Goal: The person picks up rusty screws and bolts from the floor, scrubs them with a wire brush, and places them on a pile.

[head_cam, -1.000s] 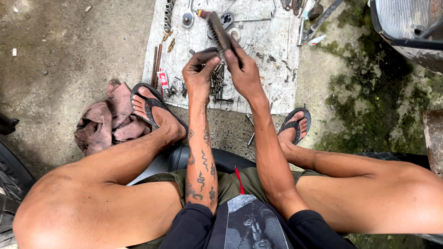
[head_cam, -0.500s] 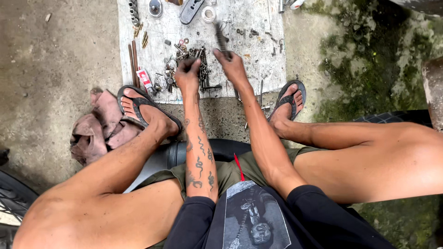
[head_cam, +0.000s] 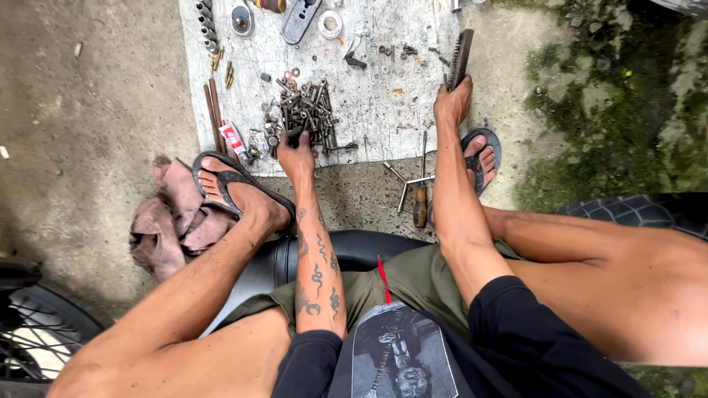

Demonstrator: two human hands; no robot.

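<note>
I sit with both arms stretched forward over a dirty white mat (head_cam: pixel 383 110) on the ground. My left hand (head_cam: pixel 296 155) reaches down to the near edge of a pile of bolts and nuts (head_cam: pixel 306 110), its fingertips pinched on a small dark piece there. My right hand (head_cam: pixel 451 103) grips a long dark toothed metal part (head_cam: pixel 460 59), held upright at the mat's right edge.
Sockets (head_cam: pixel 206 26), a flat metal plate (head_cam: pixel 299 18), a tape roll (head_cam: pixel 330 23) and thin rods (head_cam: pixel 215 114) lie on the mat. A cross wrench (head_cam: pixel 407 179) and screwdriver (head_cam: pixel 420 199) lie between my sandalled feet. Brown rag (head_cam: pixel 173 221) at left, spoked wheel (head_cam: pixel 37 346) bottom left.
My hands were together holding the toothed part; they have separated. The left hand went down to the bolt pile, and the right carried the part out to the mat's right edge.
</note>
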